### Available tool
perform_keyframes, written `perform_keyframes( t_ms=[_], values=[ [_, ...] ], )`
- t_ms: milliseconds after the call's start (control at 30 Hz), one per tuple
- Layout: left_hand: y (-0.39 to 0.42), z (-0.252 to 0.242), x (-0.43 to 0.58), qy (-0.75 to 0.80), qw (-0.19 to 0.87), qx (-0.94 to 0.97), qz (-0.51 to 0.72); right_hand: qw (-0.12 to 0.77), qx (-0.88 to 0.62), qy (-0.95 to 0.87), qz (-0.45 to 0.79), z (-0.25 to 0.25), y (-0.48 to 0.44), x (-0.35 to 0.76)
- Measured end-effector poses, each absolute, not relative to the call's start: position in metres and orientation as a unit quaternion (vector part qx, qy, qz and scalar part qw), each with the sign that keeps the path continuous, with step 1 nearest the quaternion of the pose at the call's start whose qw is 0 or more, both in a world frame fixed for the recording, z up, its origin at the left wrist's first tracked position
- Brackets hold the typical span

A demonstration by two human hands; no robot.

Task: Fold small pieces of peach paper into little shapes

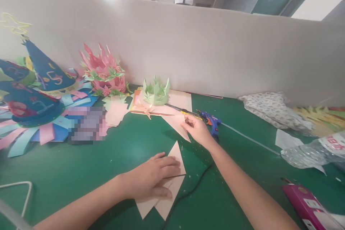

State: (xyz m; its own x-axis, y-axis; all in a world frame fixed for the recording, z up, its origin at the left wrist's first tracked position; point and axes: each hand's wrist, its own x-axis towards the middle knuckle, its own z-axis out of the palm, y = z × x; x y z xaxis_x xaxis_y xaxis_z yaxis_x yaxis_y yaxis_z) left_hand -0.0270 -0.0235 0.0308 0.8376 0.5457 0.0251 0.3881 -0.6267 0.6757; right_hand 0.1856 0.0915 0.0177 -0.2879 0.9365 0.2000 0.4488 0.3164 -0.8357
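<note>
My left hand [155,174] lies flat with its fingers stretched over several pale peach folded paper triangles [174,187] on the table, and hides part of them. Farther out, my right hand [198,131] pinches the edge of another pale folded paper triangle [174,124] between thumb and fingers. Just beyond the right hand lies a blue glue gun [214,121] with a clear glue stick [248,138] trailing to the right. A light green folded paper crown [155,94] stands on paper sheets [180,100] behind the held triangle.
Blue cone hats [51,68] with paper strips and pink paper crowns [104,70] stand at the left. A plastic bottle [304,152] lies at the right, above a magenta box-shaped device [303,205]. A black cord [192,190] crosses the green table [129,151]; a grey partition [215,57] rises behind.
</note>
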Motion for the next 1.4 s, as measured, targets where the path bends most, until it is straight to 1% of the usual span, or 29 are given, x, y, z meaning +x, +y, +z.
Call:
perform_keyframes(
  t_ms=[67,100,200,233,300,367,433,500,567,600,667,733,833,900,967,1033,1067,1167,1267,1400],
  values=[
    [-0.021,0.03,-0.025,0.259,0.392,0.867,0.166,0.37,-0.483,-0.721,0.331,0.019,0.091,0.177],
    [-0.018,0.028,-0.026,0.296,0.419,0.83,0.218,0.376,-0.476,-0.723,0.33,0.02,0.09,0.172],
    [0.001,0.02,-0.034,0.453,0.505,0.625,0.386,0.387,-0.439,-0.731,0.351,0.026,0.085,0.156],
    [0.008,0.018,-0.037,0.478,0.535,0.546,0.433,0.389,-0.43,-0.732,0.358,0.027,0.083,0.151],
    [0.019,0.017,-0.043,0.49,0.575,0.44,0.486,0.39,-0.415,-0.743,0.352,0.027,0.081,0.141],
    [0.025,0.018,-0.047,0.496,0.594,0.39,0.498,0.368,-0.405,-0.77,0.327,0.025,0.083,0.133],
    [0.026,0.02,-0.051,0.518,0.58,0.379,0.502,0.357,-0.404,-0.794,0.281,0.022,0.088,0.127],
    [0.027,0.02,-0.058,0.553,0.524,0.389,0.519,0.342,-0.401,-0.817,0.236,0.02,0.096,0.123],
    [0.03,0.019,-0.069,0.577,0.445,0.405,0.552,0.307,-0.407,-0.836,0.202,0.017,0.103,0.12],
    [0.033,0.018,-0.075,0.585,0.424,0.411,0.556,0.289,-0.414,-0.841,0.193,0.015,0.106,0.118],
    [0.038,0.015,-0.086,0.6,0.401,0.41,0.558,0.26,-0.43,-0.841,0.199,0.01,0.111,0.115],
    [0.042,0.012,-0.094,0.619,0.384,0.421,0.54,0.247,-0.447,-0.828,0.232,0.004,0.114,0.111],
    [0.046,0.007,-0.095,0.63,0.376,0.444,0.515,0.267,-0.452,-0.786,0.325,-0.002,0.117,0.108],
    [0.047,0.007,-0.09,0.617,0.391,0.44,0.522,0.303,-0.426,-0.749,0.407,-0.001,0.116,0.107],
    [0.047,0.008,-0.083,0.587,0.444,0.413,0.536,0.34,-0.4,-0.709,0.471,0.002,0.114,0.107],
    [0.047,0.009,-0.077,0.56,0.5,0.376,0.543,0.372,-0.393,-0.674,0.503,0.005,0.109,0.106],
    [0.047,0.01,-0.074,0.557,0.518,0.354,0.545,0.375,-0.386,-0.661,0.523,0.007,0.106,0.106],
    [0.046,0.008,-0.068,0.539,0.526,0.328,0.571,0.361,-0.367,-0.623,0.589,0.009,0.098,0.104],
    [0.042,0.005,-0.068,0.484,0.539,0.36,0.588,0.362,-0.366,-0.594,0.618,0.007,0.092,0.102],
    [0.034,0.006,-0.07,0.418,0.587,0.36,0.592,0.377,-0.367,-0.59,0.612,0.004,0.087,0.099]
  ],
)
